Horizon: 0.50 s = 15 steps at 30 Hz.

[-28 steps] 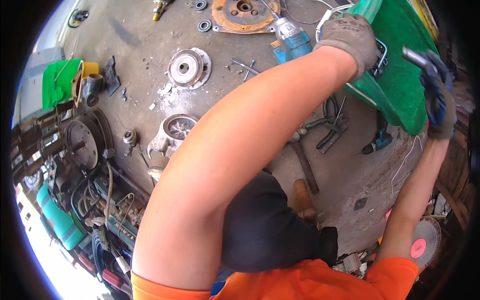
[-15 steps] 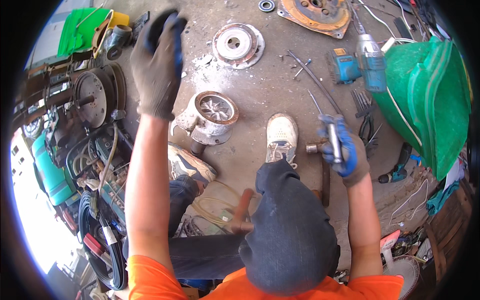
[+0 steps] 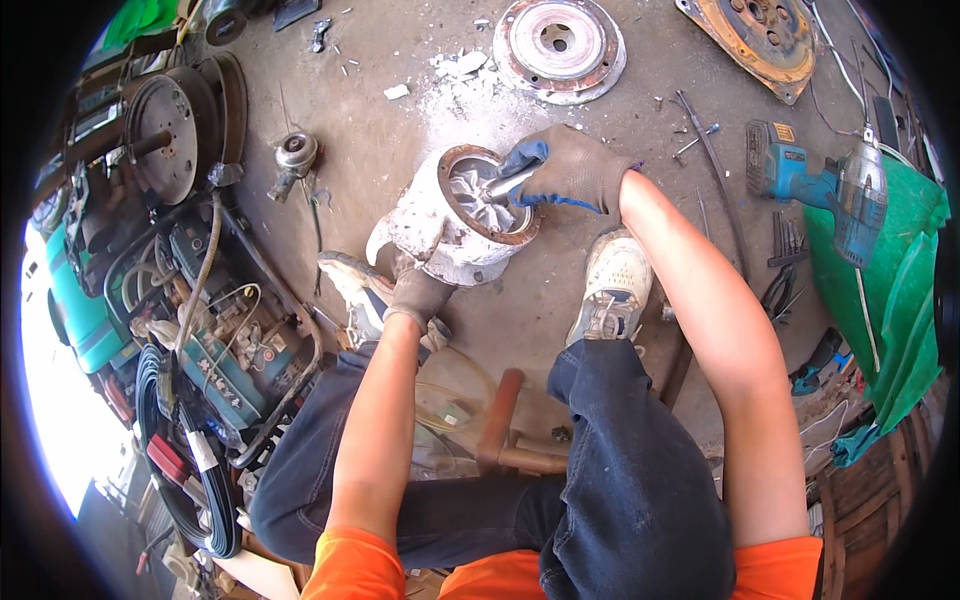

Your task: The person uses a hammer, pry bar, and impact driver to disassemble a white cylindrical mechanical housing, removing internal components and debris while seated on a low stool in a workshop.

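Right hand [image 3: 575, 178], gloved, clenched around a silver metal tool [image 3: 510, 183]; tool's tip lies over the impeller [image 3: 470, 190], near its centre; left hand [image 3: 420, 292], gloved, touches the near underside of the pump housing [image 3: 425, 215], its fingers hidden, so closure cannot be told; housing lies just left of the right grip and beyond the left hand, open face tilted upward; right glove obscures part of the rim.

Outward from the right grip: right shoe [image 3: 615, 275] just nearer the body; left shoe [image 3: 352, 298] beside the left hand; white debris [image 3: 465, 75] and a round flanged disc [image 3: 560, 45] beyond; dark rod [image 3: 715, 175], then a blue power tool [image 3: 830, 195] and green sheet [image 3: 885, 285], to the right.

Against the frame half a second earlier: left hand, then raised clear of the housing, now touches it; right hand, then near the right shoe, now reaches the impeller.
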Each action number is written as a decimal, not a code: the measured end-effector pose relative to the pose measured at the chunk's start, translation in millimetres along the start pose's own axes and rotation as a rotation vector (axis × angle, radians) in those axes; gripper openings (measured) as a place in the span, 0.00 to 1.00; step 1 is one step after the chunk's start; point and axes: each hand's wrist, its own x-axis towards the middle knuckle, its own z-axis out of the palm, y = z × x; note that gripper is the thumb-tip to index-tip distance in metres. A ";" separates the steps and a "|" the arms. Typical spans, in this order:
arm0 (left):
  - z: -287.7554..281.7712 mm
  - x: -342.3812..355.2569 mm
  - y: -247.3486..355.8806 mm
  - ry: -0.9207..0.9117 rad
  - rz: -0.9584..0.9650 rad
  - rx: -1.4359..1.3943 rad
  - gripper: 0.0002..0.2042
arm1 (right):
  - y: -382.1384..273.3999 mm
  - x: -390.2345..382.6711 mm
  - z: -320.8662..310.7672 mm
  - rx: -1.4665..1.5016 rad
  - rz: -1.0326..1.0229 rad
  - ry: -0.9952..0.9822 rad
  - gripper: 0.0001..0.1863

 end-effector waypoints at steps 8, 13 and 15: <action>6.4 7.0 -2.0 -0.075 -0.079 0.063 0.29 | -10.9 15.3 -7.4 -0.083 -0.011 -0.060 0.21; 19.7 2.8 -7.6 0.206 0.001 0.011 0.27 | -31.0 20.5 -8.5 -0.270 0.011 -0.080 0.21; 19.6 3.7 -7.2 0.243 0.001 -0.093 0.26 | -36.0 19.2 -8.9 -0.360 0.027 -0.109 0.21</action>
